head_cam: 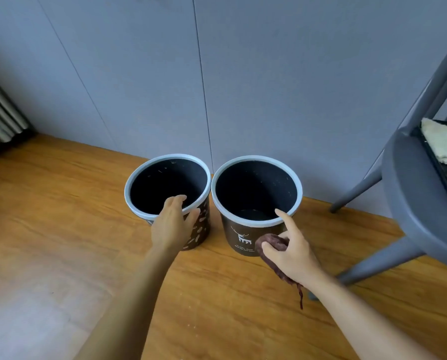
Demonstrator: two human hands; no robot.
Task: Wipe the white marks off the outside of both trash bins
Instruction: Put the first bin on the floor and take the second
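Bins stand side by side on the wooden floor (pixel 61 229) against the grey wall, rims touching. The left hand (pixel 174 224) rests with fingers spread over the near rim of the left bin (pixel 200 224), whose brown side carries white marks. The right hand (pixel 292 250) pinches a dark red cloth (pixel 274 242) against the right bin (pixel 239 240), forefinger stretched to its rim.
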